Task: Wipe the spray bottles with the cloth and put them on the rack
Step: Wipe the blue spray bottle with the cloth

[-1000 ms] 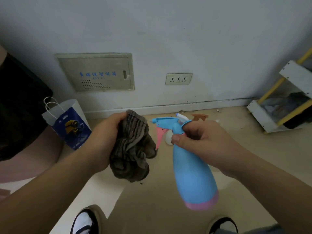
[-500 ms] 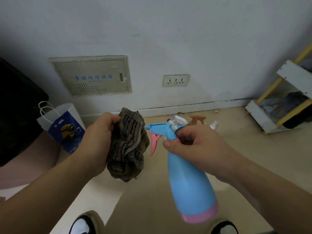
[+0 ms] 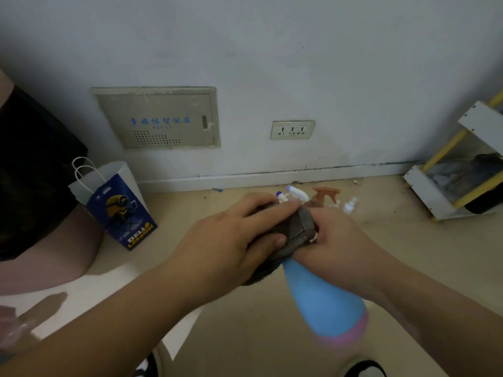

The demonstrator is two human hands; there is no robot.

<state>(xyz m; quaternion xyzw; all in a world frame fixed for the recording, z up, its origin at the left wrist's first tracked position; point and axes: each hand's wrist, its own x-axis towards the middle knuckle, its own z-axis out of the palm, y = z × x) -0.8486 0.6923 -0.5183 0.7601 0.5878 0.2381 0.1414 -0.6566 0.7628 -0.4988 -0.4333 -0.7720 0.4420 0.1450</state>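
Bottle [image 3: 324, 303], blue with a pink base, hung tilted in mid-air between both hands. The right hand [image 3: 340, 240] gripped its neck, fingers curled round it and partly hidden by the cloth [image 3: 296, 232]. The left hand [image 3: 234, 240] clasped the cloth over the spray head, thumb and fingers closed on it. Wiping seemed to be at the top; next the cloth should travel down the bare body. The rack [image 3: 424, 186] stood well apart to the right, other bottles [image 3: 298, 195] waiting on the floor [image 3: 245, 336]
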